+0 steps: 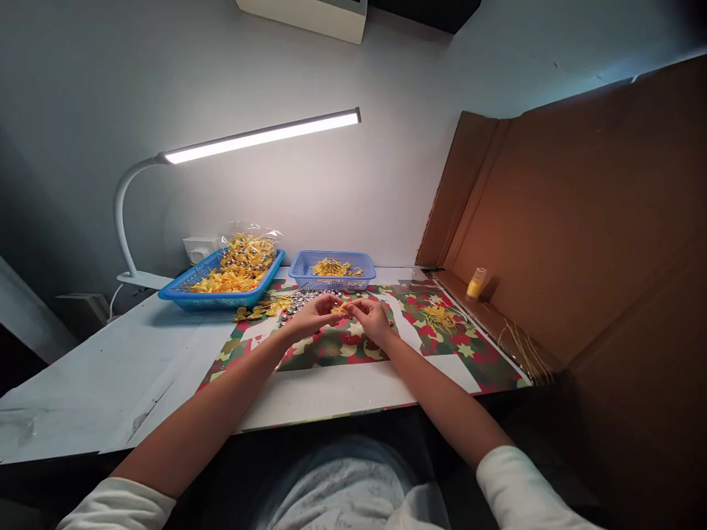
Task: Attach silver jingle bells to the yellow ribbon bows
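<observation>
1. A small yellow piece (pixel 340 308) is being pinched by the fingers of the left hand (pixel 316 314) and the right hand (pixel 372 318), between their tips.
2. It is being held over the counter (pixel 110 375), near silver beads (pixel 294 305).

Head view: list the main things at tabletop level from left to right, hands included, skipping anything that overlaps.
Large blue basket, left hand, right hand, bundle of thin yellow strands, small upright container with yellow contents.
</observation>
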